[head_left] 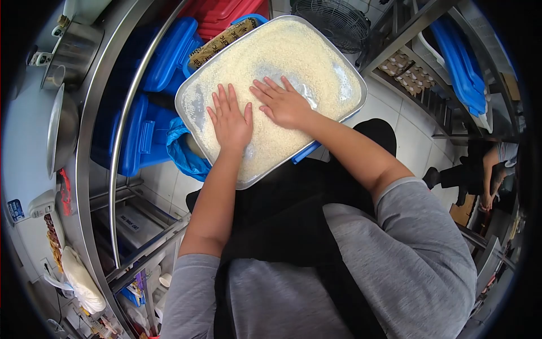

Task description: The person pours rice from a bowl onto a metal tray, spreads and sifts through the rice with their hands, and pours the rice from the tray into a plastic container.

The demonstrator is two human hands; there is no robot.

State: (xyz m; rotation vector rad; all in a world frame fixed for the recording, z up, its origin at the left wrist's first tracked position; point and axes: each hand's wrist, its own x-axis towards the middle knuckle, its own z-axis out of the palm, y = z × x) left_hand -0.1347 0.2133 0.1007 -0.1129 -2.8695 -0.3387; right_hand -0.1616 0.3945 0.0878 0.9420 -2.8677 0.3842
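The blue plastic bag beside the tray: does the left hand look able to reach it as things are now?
Probably yes. The left hand lies on the pale grains in the tray, and the blue plastic bag sits just past the rim on that side. Only that rim seems in the way.

The left forearm (212,198) is pointing forward and leaning a little to the right. Its wrist (230,150) is running nearly in line with the left hand (232,123), which is facing palm down. The left fingers (223,99) are pointing forward, slightly apart, and the thumb (248,114) is standing away from them on the inner side. The right forearm (353,146) is slanting forward and inward, the elbow lying farther out. The right hand (285,105) is also facing palm down, its fingers (272,86) fanning forward and left. Both hands are lying near each other, apart.
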